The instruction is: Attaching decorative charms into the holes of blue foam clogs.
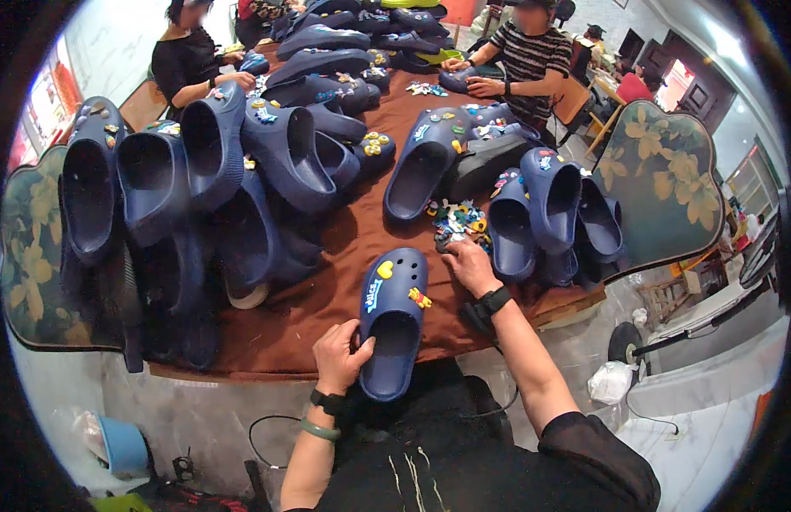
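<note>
A navy blue clog [393,317] lies toe-away on the brown table cover [276,328] right in front of me. It carries a yellow heart charm, a light blue charm and a yellow-red charm on its top. My left hand [341,356] grips the clog's left rim near the heel. My right hand [470,264] reaches forward to a small heap of colourful charms [458,220], fingertips down among them. Whether it pinches a charm is hidden.
Many navy clogs are piled at left [199,171] and stacked at right [549,213]. Two other people [523,60] work at the far end. Floral chair backs [660,179] stand at both sides. A blue bin [122,444] sits on the floor lower left.
</note>
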